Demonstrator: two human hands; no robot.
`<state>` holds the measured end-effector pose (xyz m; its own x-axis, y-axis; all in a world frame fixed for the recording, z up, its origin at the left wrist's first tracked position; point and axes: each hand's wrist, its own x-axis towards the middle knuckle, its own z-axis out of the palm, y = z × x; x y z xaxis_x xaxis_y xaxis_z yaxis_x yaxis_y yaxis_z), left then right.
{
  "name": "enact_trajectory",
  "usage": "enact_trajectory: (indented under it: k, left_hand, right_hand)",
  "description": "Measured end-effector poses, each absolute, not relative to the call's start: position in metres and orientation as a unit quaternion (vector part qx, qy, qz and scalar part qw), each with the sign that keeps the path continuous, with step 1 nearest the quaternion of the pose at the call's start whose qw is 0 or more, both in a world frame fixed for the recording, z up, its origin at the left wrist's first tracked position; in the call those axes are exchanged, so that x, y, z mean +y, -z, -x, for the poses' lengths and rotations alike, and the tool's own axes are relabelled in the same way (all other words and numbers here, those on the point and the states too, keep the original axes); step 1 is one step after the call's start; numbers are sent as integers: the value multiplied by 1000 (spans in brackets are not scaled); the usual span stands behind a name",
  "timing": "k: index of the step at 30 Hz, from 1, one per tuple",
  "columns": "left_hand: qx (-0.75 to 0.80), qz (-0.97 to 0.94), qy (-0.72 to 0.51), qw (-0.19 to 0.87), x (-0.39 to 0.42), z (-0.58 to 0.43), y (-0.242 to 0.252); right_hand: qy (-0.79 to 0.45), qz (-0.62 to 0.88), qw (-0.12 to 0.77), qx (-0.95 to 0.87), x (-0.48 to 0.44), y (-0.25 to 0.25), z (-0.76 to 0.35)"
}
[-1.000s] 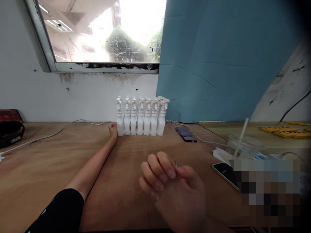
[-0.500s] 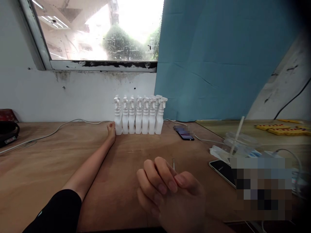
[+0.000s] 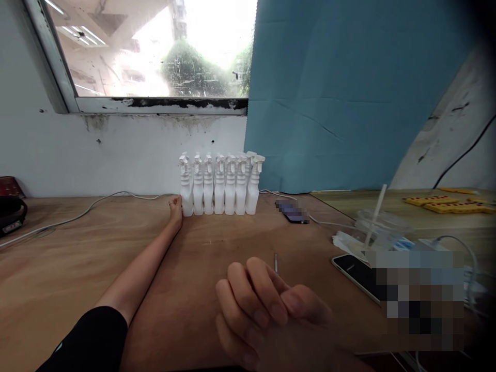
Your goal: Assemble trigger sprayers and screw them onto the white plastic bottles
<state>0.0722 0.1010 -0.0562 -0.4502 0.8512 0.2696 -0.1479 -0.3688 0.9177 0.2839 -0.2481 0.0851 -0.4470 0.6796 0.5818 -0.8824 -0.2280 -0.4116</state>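
Spray bottles [image 3: 219, 199] should feel light and slick, best held at their necks; your right hand [image 3: 263, 318] is curled closed, your left hand [image 3: 176, 211] I cannot tell.

A brown wood-grain table [image 3: 77, 253] meets a white wall [image 3: 127, 155] along its far edge; the wall surface carries dark spots and brown staining beneath the metal window frame [image 3: 163, 105]. The window pane [image 3: 217, 46] sits above the far edge, shows bright daylight and greenery, and displays lit tube lamps [image 3: 82, 35] at its left. A blue curtain [image 3: 325, 77] hangs to the far edge, right of the pane, while a paler wooden surface [image 3: 349, 199] adjoins the table's far right corner.
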Motion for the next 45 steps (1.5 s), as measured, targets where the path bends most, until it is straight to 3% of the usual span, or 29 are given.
enact_trajectory:
  k: [35, 41, 45]
  left_hand:
    - [455, -367, -738, 336, 71, -86, 31]
    - [446, -374, -778, 237, 34, -104, -2]
    - [389, -484, -741, 255, -48, -138, -33]
  right_hand:
    - [-781, -158, 487, -359, -251, -85, -284]
    - [-792, -149, 479, -348, -251, -87, -283]
    - [-787, -171, 489, -337, -251, -83, -284]
